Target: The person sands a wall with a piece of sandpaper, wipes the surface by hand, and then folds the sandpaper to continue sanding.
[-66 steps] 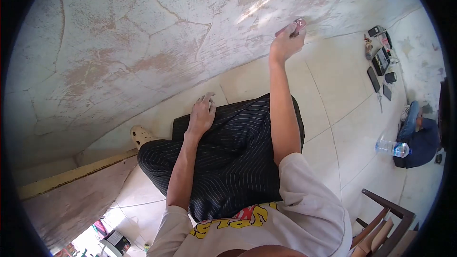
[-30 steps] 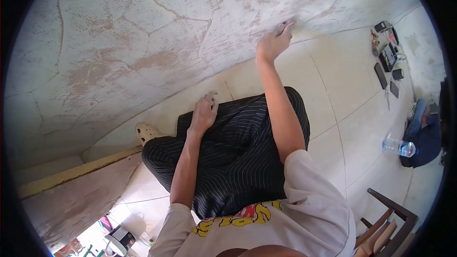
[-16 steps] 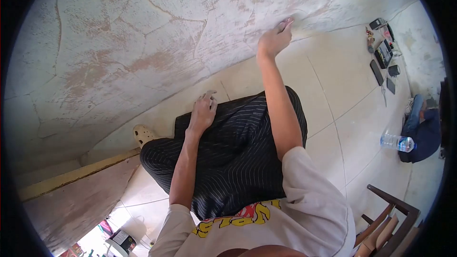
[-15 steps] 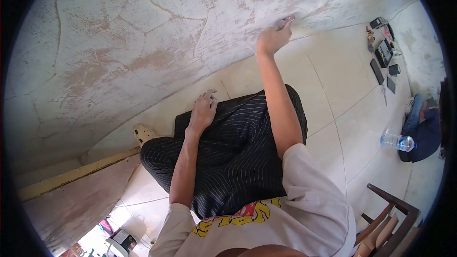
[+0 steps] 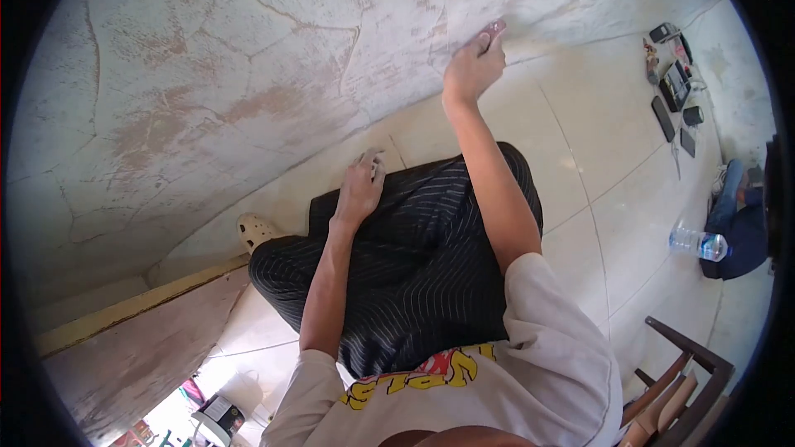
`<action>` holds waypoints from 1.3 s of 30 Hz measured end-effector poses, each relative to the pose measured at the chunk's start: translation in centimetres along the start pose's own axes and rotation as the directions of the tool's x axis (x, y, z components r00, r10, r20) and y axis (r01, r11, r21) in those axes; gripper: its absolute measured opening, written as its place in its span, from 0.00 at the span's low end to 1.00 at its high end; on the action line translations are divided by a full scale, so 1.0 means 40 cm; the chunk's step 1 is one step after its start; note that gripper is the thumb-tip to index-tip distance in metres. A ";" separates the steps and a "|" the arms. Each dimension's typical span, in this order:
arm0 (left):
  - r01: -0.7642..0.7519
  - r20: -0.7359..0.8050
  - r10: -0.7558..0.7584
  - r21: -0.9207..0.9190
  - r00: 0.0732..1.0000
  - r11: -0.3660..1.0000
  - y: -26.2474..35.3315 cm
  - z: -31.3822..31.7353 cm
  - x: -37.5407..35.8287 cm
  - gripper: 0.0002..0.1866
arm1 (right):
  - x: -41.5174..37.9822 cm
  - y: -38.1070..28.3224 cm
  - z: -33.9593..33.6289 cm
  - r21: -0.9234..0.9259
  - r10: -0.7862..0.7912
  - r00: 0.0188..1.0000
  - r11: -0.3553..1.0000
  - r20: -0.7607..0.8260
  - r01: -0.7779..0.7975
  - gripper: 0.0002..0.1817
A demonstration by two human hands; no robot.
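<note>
My right hand (image 5: 474,70) reaches out to the low part of the plastered wall (image 5: 273,58), just above the floor. Its fingers are closed round a small pinkish-red pad (image 5: 496,27), of which only the end shows; the pad is at the wall surface. My left hand (image 5: 361,188) holds nothing. It rests over the dark striped cloth on my lap, fingers apart and slightly bent, with pale dust on them. White plaster with brownish patches and raised crack-like lines covers the wall.
A phone (image 5: 662,119), a black box (image 5: 675,86) and several small items lie by the right corner. A water bottle (image 5: 698,243) lies near dark clothing (image 5: 737,236). Wooden furniture (image 5: 687,364) stands lower right, a yellow-edged board (image 5: 141,306) left, a bucket (image 5: 217,422) below.
My right hand has shifted slightly left along the wall and turned, so more of the pinkish-red pad shows. My left hand stays over my lap. The view has turned a little.
</note>
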State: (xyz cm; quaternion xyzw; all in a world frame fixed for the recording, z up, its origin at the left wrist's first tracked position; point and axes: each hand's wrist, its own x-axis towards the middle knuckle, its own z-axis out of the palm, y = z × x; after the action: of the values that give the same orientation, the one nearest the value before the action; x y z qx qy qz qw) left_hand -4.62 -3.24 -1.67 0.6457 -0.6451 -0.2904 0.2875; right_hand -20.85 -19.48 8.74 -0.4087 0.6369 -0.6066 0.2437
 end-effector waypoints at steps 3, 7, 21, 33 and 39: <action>0.018 0.028 -0.019 0.042 0.999 0.999 -0.029 0.003 -0.023 0.15 | -0.005 0.018 0.036 0.062 -0.033 0.993 0.997 -0.116 0.040 0.23; 0.013 0.012 -0.013 0.057 1.000 0.998 -0.025 -0.010 -0.024 0.15 | 0.025 0.061 0.046 0.023 -0.181 0.969 0.982 -0.170 0.188 0.23; 0.025 0.067 -0.032 0.109 0.997 0.994 -0.034 -0.004 -0.026 0.16 | 0.039 0.038 0.024 0.075 -0.088 0.992 0.993 -0.095 0.095 0.25; 0.037 0.057 -0.038 0.009 0.998 0.999 -0.030 0.009 -0.017 0.15 | 0.032 0.013 -0.001 0.177 -0.026 0.999 0.984 -0.031 0.031 0.25; 0.052 0.068 -0.055 0.046 0.996 0.998 -0.014 -0.003 -0.019 0.14 | 0.028 0.035 0.000 0.057 -0.110 0.993 0.993 0.036 0.108 0.27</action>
State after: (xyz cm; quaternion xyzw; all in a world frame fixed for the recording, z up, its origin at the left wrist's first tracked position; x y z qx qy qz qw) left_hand -4.15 -2.46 -1.98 0.6584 -0.6435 -0.3058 0.2427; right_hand -21.78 -20.48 7.60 -0.4478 0.5918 -0.6282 0.2337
